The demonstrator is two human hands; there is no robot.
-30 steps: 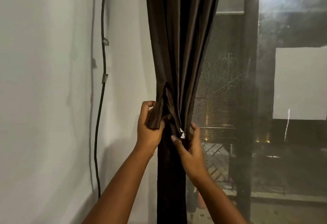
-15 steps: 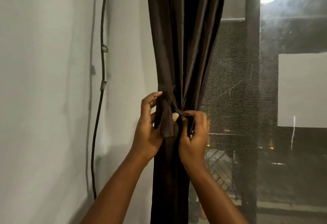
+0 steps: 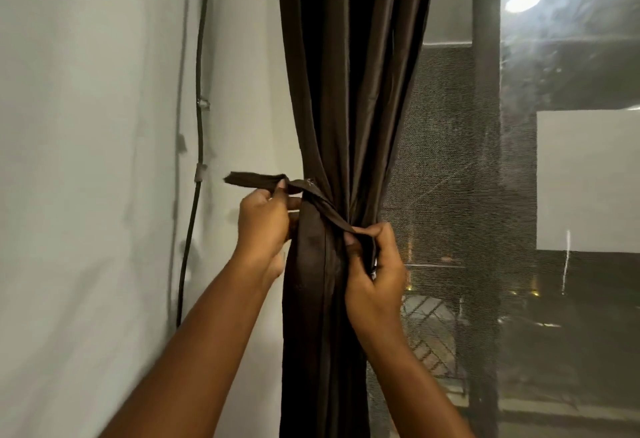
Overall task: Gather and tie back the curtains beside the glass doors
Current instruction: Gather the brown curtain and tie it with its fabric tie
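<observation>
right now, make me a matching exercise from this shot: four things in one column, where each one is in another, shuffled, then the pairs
Things
1. left hand
2. right hand
3. cable
4. curtain

Places
A. hangs gathered between wall and glass
B. pinches the tie's end out to the left of the curtain
C. runs down the white wall
D. grips the tie's other end at the curtain's right edge

Pairs: 1-B, 2-D, 3-C, 4-A
</observation>
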